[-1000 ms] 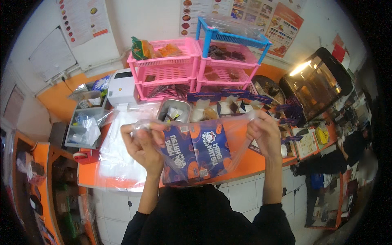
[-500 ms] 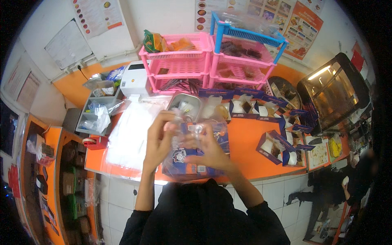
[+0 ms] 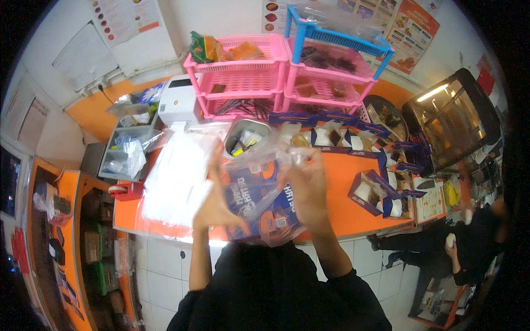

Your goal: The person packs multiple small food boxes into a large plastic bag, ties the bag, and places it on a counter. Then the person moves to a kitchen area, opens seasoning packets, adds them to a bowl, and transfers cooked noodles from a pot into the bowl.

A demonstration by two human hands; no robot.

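Note:
Right in front of me stands a clear plastic bag (image 3: pixel 284 234) with dark blue and orange printed boxes (image 3: pixel 256 201) inside. My right hand (image 3: pixel 309 190) is closed on the bag's gathered top at the far right side of the boxes. My left hand (image 3: pixel 212 201), smeared by motion, is at the boxes' left side with thumb and fingers spread apart. Whether its fingertips touch the plastic I cannot tell. A stack of white plastic bags (image 3: pixel 176 179) lies to the left of that hand.
Behind the bag sits a steel tub (image 3: pixel 247 132) of small packets. Open blue food boxes (image 3: pixel 367 193) line the counter's right. Pink shelf racks (image 3: pixel 237 80), a white printer (image 3: pixel 179 105) and a grey organiser (image 3: pixel 118 160) stand behind. Another person (image 3: pixel 469 248) is at far right.
My right hand has moved right, drawing the bag's top with it. My left hand has let go of the plastic and dropped lower, its fingers spreading.

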